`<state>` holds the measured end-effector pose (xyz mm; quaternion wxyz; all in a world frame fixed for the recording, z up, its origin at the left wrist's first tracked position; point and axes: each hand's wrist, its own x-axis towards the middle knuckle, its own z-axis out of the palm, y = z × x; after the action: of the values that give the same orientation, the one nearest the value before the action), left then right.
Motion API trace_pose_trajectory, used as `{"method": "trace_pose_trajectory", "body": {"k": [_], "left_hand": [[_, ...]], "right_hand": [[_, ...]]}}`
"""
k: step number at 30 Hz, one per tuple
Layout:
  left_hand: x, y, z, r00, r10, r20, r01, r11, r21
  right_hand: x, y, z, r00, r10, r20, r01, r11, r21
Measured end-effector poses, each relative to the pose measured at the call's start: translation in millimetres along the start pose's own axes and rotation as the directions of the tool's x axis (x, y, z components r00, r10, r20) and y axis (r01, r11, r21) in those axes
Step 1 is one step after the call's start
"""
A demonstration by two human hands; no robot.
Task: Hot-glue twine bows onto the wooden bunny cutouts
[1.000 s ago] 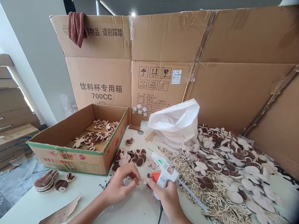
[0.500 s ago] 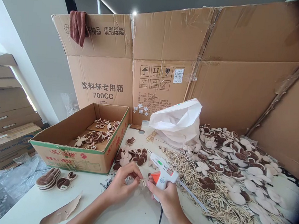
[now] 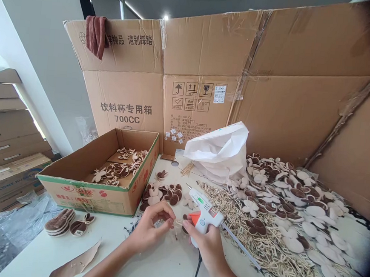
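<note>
My right hand (image 3: 207, 245) is wrapped round a white and orange hot glue gun (image 3: 206, 210), its nozzle pointing up and to the left. To its left, the fingers of my left hand (image 3: 154, 225) are pinched on a thin beige cord (image 3: 178, 221), which spans the small gap to my right fingertips. Whatever hangs below the cord is too small and blurred to name. Just beyond my hands lie several brown and cream plush pieces (image 3: 163, 193). A heap of short beige cords (image 3: 272, 252) spreads to the right of the glue gun.
An open cardboard box (image 3: 94, 195) with plush pieces inside stands at the left. Behind are a white bag (image 3: 219, 149) and tall cardboard panels (image 3: 207, 50). A large plush heap (image 3: 283, 193) fills the right. Brown plush pieces (image 3: 59, 222) and a torn cardboard scrap (image 3: 75, 262) lie front left.
The glue gun has shifted slightly right, and its tip is a little farther from my left hand. The small pale tag seen between my fingers earlier no longer shows clearly.
</note>
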<state>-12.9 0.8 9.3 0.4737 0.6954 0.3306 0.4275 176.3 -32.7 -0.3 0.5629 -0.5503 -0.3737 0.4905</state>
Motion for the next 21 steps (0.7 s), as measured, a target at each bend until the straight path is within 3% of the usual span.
{"method": "trace_pose_trajectory", "body": {"k": [5, 21], "left_hand": [[-1, 1, 0.0, 0.997, -0.056, 0.053, 0.063, 0.989, -0.131], [0, -3, -1.1, 0.996, -0.069, 0.062, 0.078, 0.983, -0.166]], "right_hand": [[0, 1, 1, 1.000, -0.010, 0.014, 0.010, 1.000, 0.008], [-1, -10, 0, 0.999, -0.036, -0.018, 0.037, 0.997, 0.070]]}}
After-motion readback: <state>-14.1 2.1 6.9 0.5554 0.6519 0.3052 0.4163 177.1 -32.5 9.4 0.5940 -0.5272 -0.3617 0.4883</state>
